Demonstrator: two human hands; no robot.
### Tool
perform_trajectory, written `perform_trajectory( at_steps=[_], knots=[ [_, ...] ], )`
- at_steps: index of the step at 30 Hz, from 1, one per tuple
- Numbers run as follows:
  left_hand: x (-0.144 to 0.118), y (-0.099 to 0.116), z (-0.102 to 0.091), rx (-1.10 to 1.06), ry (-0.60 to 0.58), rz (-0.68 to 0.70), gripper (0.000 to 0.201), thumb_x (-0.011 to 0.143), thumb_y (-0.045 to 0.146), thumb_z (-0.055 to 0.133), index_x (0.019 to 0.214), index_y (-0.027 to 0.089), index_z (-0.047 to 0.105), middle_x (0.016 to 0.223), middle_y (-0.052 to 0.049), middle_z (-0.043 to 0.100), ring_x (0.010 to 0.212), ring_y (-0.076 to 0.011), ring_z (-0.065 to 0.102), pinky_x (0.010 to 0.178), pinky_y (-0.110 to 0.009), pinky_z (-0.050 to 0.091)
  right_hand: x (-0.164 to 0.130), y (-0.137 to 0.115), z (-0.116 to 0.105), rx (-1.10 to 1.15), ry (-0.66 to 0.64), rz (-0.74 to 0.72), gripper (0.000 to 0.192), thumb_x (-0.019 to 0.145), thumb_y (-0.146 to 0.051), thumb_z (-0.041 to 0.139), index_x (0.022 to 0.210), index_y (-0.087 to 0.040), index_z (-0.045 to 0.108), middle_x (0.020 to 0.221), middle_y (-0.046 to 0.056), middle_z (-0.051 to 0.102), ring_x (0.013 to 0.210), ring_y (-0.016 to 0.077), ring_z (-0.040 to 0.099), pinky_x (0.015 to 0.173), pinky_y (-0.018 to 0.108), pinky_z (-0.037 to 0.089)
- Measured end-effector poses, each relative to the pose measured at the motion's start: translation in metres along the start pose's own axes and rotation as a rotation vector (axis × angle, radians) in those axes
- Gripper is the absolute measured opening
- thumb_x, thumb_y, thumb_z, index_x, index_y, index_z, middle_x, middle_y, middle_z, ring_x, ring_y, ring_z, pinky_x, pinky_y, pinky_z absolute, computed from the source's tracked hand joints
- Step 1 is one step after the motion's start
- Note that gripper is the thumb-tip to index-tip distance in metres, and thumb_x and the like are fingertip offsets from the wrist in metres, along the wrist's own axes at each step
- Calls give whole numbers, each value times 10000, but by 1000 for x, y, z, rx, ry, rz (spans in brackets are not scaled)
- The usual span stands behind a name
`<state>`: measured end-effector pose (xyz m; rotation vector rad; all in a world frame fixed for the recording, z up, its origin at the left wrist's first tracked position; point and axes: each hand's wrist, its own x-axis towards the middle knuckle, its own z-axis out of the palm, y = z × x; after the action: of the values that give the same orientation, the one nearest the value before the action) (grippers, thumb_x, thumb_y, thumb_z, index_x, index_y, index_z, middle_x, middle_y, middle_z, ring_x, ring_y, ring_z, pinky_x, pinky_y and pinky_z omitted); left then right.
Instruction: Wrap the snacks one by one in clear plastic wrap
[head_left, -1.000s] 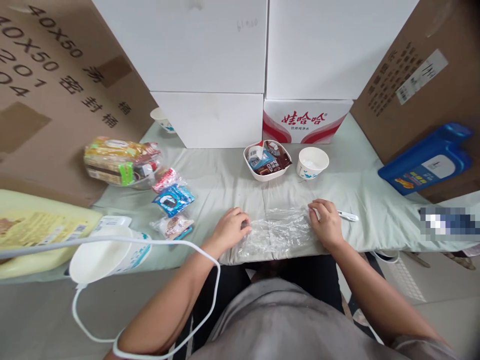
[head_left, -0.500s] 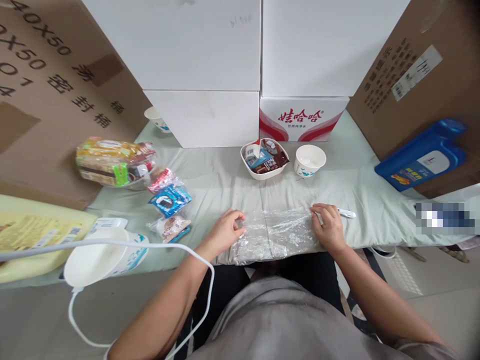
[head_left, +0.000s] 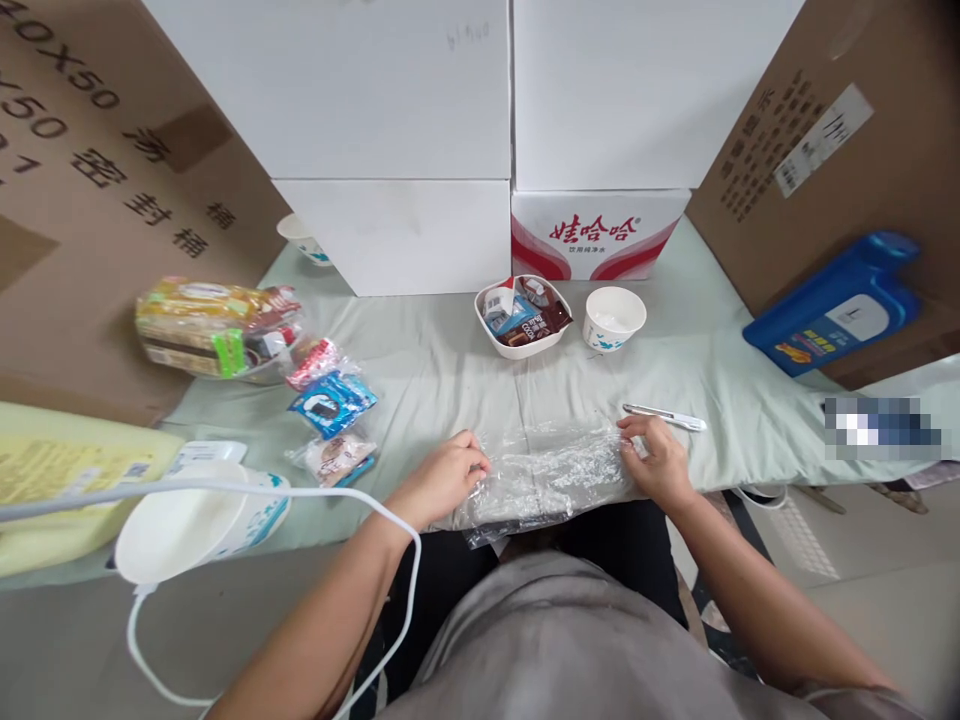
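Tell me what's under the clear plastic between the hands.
Pale green cloth shows through the clear plastic, whose near left part overhangs the edge above dark trousers. Creases and glare blur patches of the cloth; whatever lies beneath it is covered.

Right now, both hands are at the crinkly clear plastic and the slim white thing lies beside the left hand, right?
Not quite: the head view shows the slim white thing beside the right hand, not the left hand. Both hands are at the clear plastic.
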<state>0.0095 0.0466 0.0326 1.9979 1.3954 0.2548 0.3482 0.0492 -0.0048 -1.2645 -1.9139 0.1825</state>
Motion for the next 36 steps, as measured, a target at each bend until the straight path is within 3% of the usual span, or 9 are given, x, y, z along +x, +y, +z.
perform_trajectory(
  at_steps=[4,8,12,19,23,25,27,31,36],
  knots=[
    [3,8,-8,-92,12,36,148,823,220,474,819,201,620,890,-12,641,837,-163,607,774,-279,463,-4,-3,4,91,-66,221,114,785,-196,510,889,-225,549,900,35,707,774,183,662,695,320,515],
    [14,11,-9,-70,45,-151,143,877,193,421,856,209,562,759,21,659,728,-150,612,684,-255,433,0,-2,11,12,-171,437,130,833,-275,481,927,-219,552,731,8,678,614,174,627,600,292,481],
    [26,13,-1,174,48,-243,175,898,166,423,903,208,593,835,-15,699,788,-177,640,685,-271,410,7,-6,18,-195,-245,392,156,864,-266,443,942,-204,563,830,56,696,703,205,646,651,304,465],
    [32,7,3,447,155,-311,171,917,274,474,965,210,625,870,-63,691,789,-235,650,648,-314,425,9,-17,26,-486,-336,325,218,943,-279,409,997,-186,598,978,86,670,697,189,621,563,276,394],
    [25,16,9,598,505,-206,186,894,266,522,970,149,645,960,-137,648,905,-286,612,746,-381,462,6,-18,29,-521,-326,295,230,953,-284,409,1031,-188,603,987,86,666,695,187,619,548,278,392],
    [20,27,22,593,589,-79,207,911,269,498,932,143,661,944,-138,646,903,-282,600,769,-395,470,5,-17,29,-500,-313,286,238,951,-284,410,1060,-187,598,994,83,669,704,189,625,558,281,406],
    [13,37,41,527,521,95,234,927,291,483,935,155,673,948,-120,664,910,-262,603,802,-392,481,5,-17,26,-463,-292,286,248,944,-279,415,1092,-183,589,987,79,672,726,193,634,586,285,429],
    [6,38,78,497,373,278,468,904,400,544,1313,173,546,1379,-130,537,1301,-312,445,1057,-471,374,3,-14,16,-447,-255,338,265,935,-275,431,1140,-180,569,1011,75,673,776,200,645,630,290,450],
    [5,23,87,529,288,327,600,913,445,516,1457,229,385,1543,-93,345,1441,-308,259,1164,-525,219,-2,-7,1,-552,-341,390,257,934,-276,453,1131,-182,588,1065,87,661,692,196,626,580,304,431]
  ],
)
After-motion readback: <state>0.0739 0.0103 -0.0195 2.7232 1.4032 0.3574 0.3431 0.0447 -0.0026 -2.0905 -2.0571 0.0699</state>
